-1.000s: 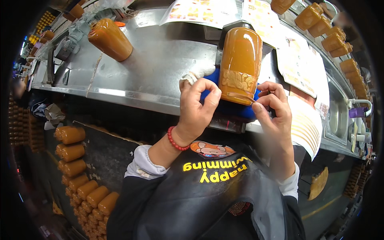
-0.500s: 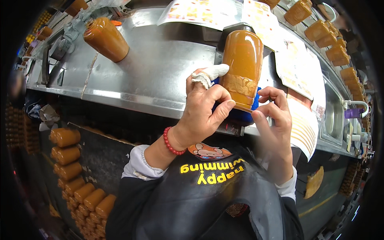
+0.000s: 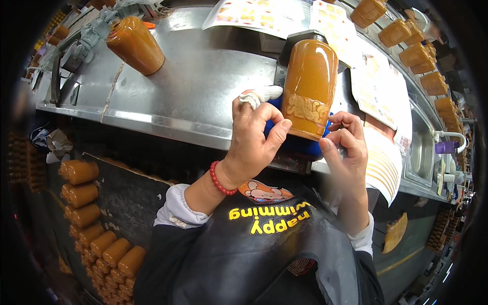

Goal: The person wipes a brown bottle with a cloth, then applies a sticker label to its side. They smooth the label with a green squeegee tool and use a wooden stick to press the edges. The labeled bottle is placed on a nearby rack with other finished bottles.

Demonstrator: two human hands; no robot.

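Left hand [image 3: 254,132] has drawn back slightly: its cloth finger sleeve [image 3: 268,92], overlapping the bottle's side half a second ago, now sits just left of it. Embossed amber-brown bottle [image 3: 311,71] lies on blue cloth [image 3: 304,147], long axis running away from the person, base toward the fingers; hands flank it about equally near. Right hand [image 3: 352,145]: thumb and index nearly closed, apparently pinching a thin strip [image 3: 306,135] along the base. Left thumb and index slightly parted; grip cannot be told. Count: one bottle between hands, one second bottle [image 3: 135,46] on bench [image 3: 203,76], one strip, one cloth, one sleeve; floor stack [image 3: 117,250] overlaps, uncountable.
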